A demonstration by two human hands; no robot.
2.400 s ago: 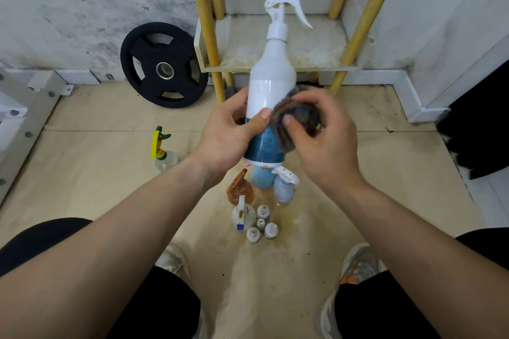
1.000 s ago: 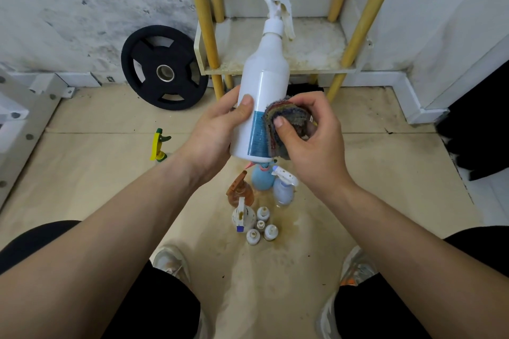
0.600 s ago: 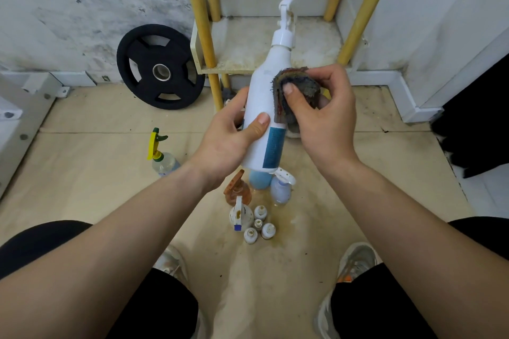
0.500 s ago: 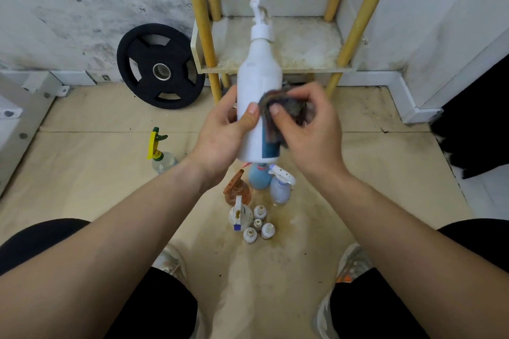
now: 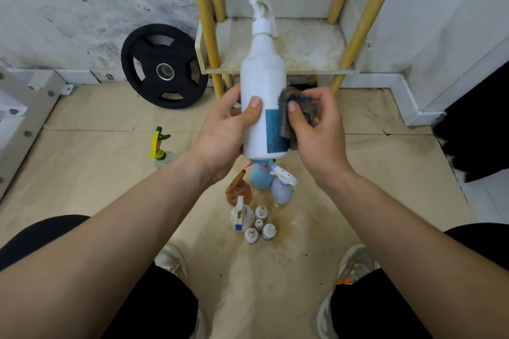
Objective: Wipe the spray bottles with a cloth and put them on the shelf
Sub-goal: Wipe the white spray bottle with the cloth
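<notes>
A tall white spray bottle [image 5: 261,77] with a blue label stands upright in mid-air, gripped low on its left side by my left hand [image 5: 223,135]. My right hand [image 5: 316,132] presses a dark, multicoloured cloth [image 5: 296,102] against the bottle's right side at the label. Behind the bottle is the low shelf [image 5: 308,47] with yellow posts, its board bare and stained. On the floor below my hands stand more bottles: an orange one [image 5: 238,187], a blue one [image 5: 260,179], a pale lilac one [image 5: 281,191] and several small white ones [image 5: 257,224].
A clear bottle with a yellow and green sprayer [image 5: 159,150] stands apart on the floor at the left. A black weight plate [image 5: 164,66] leans against the wall left of the shelf. My knees and shoes [image 5: 355,267] frame the bottom of the view.
The cloth has slid down the bottle from its upper body to the label. The bottle has been turned in my left hand, so the sprayer head points another way.
</notes>
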